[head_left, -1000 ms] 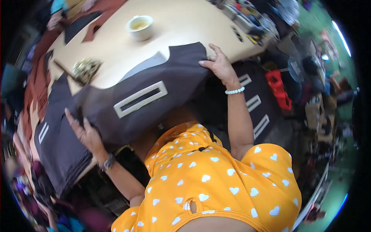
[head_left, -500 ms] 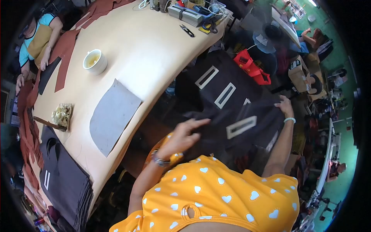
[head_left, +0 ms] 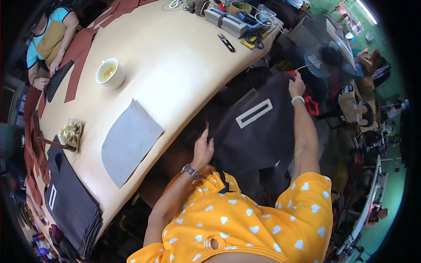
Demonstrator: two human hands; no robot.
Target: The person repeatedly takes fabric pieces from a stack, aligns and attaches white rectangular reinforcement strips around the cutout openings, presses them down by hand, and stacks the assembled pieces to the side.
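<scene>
The right hand (head_left: 297, 87) has its fingers closed on the upper right corner of a dark cloth piece (head_left: 263, 144). The left hand (head_left: 203, 148) is at the cloth's left side, index finger stretched out and thumb apart from it; whether its fingers pinch the edge I cannot tell. The cloth hangs between the two hands, clear of the tabletop, spreading down and left from the right fingers and rightward from the left ones. A pale rectangular frame (head_left: 256, 117) with a dark slot lies on it, between the two sets of fingers, tilted up toward the right ones.

A beaded bracelet (head_left: 297, 99) circles the wrist just below the right fingers, and a watch (head_left: 190, 171) the wrist below the left. Just right of the right wrist shows a red bag (head_left: 312, 105).

Left of the left fingers runs the edge of the table (head_left: 175, 65), with a grey piece (head_left: 131, 144) near that edge. Farther up and left of them stands a white cup (head_left: 115, 81). Well left of them lie a stack of dark cloth (head_left: 74, 193) and a clear packet (head_left: 70, 133). Above the left fingers, by the far edge, are black snips (head_left: 226, 42).
</scene>
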